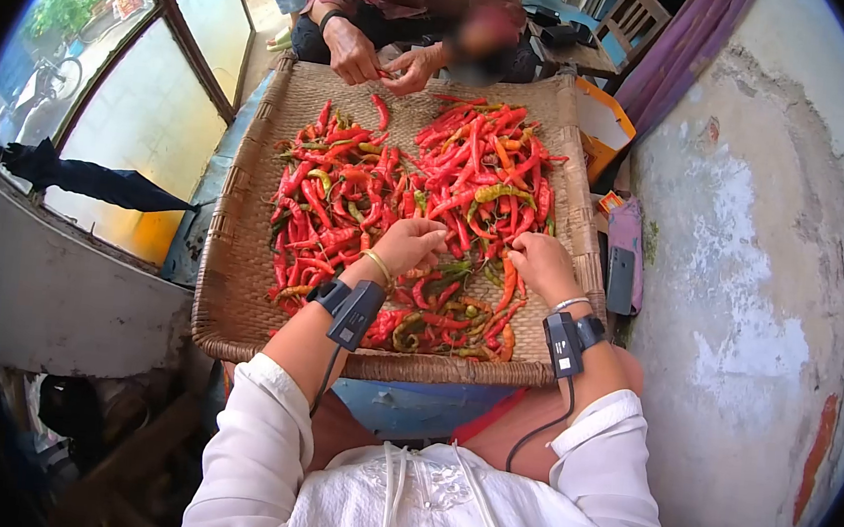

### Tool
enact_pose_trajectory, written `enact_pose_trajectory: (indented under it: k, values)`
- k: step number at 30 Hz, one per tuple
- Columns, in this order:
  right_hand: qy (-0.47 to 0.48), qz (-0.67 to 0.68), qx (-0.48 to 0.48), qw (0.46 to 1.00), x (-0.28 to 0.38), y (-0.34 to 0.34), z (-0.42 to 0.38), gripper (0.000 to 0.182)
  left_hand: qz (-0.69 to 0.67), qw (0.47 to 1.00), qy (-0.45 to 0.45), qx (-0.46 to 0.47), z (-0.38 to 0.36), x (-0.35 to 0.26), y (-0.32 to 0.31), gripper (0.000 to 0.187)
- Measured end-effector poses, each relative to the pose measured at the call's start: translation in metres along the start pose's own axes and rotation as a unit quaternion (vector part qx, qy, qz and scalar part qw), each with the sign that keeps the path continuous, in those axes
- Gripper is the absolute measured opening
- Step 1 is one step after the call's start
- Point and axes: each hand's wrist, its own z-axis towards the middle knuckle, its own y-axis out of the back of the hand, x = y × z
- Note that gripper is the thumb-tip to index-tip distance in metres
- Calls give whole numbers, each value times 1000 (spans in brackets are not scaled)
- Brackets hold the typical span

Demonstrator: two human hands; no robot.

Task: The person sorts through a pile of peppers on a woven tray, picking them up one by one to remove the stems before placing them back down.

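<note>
A woven tray [230,277] holds many red chili peppers [456,166], some orange, green or yellowish. My left hand [411,247] is over the near middle of the heap, fingers curled and pressed together, pointing right. Whatever it may hold is too small to make out. Across from it my right hand [542,266] is closed in a pinch, fingertips pointing left; I cannot make out anything between them. An orange-red chili pepper [509,279] shows just below those fingertips. Green stems and darker peppers [453,270] lie between my two hands.
Opposite me a person's hands [384,64] hold a small red pepper over the tray's far edge. A folded dark umbrella [108,181] sticks out at the left by the window. A rough wall [741,291] stands on the right, with a phone [620,281] beside the tray.
</note>
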Motion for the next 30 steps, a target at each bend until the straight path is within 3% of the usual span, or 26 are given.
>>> enact_pose_trajectory:
  k: [1, 4, 8, 15, 17, 18, 20, 23, 24, 26, 27, 29, 30]
  values:
    - [-5, -1, 3, 1000, 0, 0, 1, 26, -2, 1000, 4, 4, 0, 4, -4, 31]
    - [9, 35, -116, 993, 8, 3, 2, 25, 178, 981, -19, 76, -4, 6, -21, 25]
    - [25, -11, -95, 995, -9, -12, 3, 29, 204, 968, -56, 133, -2, 16, -23, 28]
    - [65, -20, -144, 987, 9, 4, 0, 17, 192, 976, -54, 84, -6, 8, -21, 24]
    - [76, 27, -200, 976, 27, 18, -8, 7, 173, 977, -106, 60, -3, 13, -20, 23]
    - [77, 27, -200, 976, 33, 24, -12, 7, 172, 978, -106, 59, -4, 12, -21, 23]
    - [84, 87, -234, 965, 41, 33, -16, 11, 177, 965, -190, 34, -8, 8, -23, 24]
    - [91, 115, -248, 958, 35, 32, -13, 9, 196, 961, -192, 40, -12, 2, -24, 26]
    - [90, 116, -247, 958, 32, 30, -12, 9, 196, 961, -191, 40, -11, 3, -25, 26]
    - [52, 376, -116, 918, 28, 27, -10, 7, 190, 944, -269, 11, -11, 5, -28, 33]
    - [52, 376, -115, 918, 31, 30, -12, 7, 189, 945, -268, 10, -12, 2, -29, 33]
    - [31, 564, -6, 825, 41, 39, -17, 9, 215, 934, -285, 36, -17, -7, -30, 45]
    - [31, 564, -6, 825, 41, 40, -18, 9, 214, 934, -284, 36, -17, -6, -30, 45]
